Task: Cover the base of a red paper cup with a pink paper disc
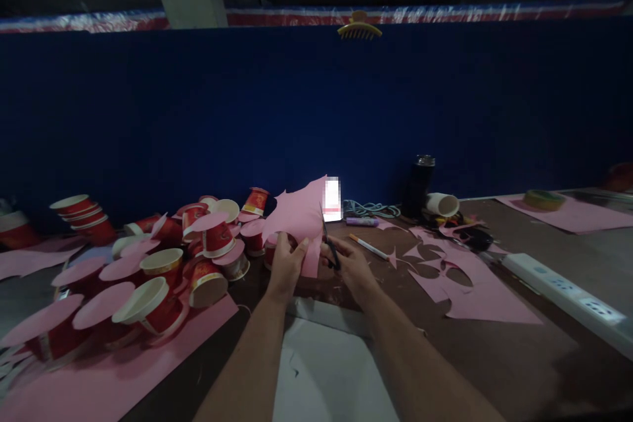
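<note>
1. Where the table's left side shows, a heap of red paper cups (pixel 163 264) lies tumbled on a pink sheet (pixel 113 376); many of them already carry pink paper discs on their mouths, while several are open and uncovered, so that part of the work looks partly done.
2. Just right of the heap, the left hand (pixel 285 262) is closed on the lower edge of a pink paper piece (pixel 297 214), holding it up over the table.
3. Beside it, the right hand (pixel 349 264) grips a pair of scissors (pixel 329 241), the blades pointing up into the paper's right edge; the cut looks under way, not finished.
4. Behind the hands stands a lit phone (pixel 332 200), and a pencil (pixel 368 246) lies near it.
5. Further right lie pink offcuts (pixel 475 290) with shapes cut out, a dark flask (pixel 421 184), then a white power strip (pixel 564 287).
</note>
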### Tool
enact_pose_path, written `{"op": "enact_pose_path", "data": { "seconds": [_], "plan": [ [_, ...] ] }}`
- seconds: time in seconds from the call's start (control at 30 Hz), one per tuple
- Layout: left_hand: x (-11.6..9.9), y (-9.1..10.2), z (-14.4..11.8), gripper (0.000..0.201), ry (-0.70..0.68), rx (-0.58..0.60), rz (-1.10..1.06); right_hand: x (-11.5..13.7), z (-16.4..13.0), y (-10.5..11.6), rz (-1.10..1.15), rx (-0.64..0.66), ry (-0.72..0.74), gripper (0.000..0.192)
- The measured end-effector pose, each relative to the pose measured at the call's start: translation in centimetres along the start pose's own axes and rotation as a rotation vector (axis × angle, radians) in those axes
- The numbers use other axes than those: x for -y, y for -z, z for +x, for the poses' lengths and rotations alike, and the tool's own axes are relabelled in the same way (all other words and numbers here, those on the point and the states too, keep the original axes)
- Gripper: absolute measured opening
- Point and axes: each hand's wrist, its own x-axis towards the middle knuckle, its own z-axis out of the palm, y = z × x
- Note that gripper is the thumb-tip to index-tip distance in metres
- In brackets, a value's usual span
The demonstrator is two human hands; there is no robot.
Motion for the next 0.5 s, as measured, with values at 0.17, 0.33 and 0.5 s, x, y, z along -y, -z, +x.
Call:
{"op": "enact_pose_path", "data": {
  "seconds": [0.17,0.33,0.5],
  "plan": [
    [-0.18,0.03,-0.08,0.021,-0.005,-0.004,0.026,-0.33,0.23,0.15,-0.030,-0.016,0.009,0.046],
    [-0.01,0.09,-0.05,0.022,0.006,0.002,-0.009,-0.37,0.34,0.04,-0.022,-0.045,-0.007,0.046],
    [-0.17,0.15,-0.01,0.023,0.003,0.021,-0.041,-0.50,0.38,0.13,-0.037,-0.047,-0.005,0.049]
  ]
}}
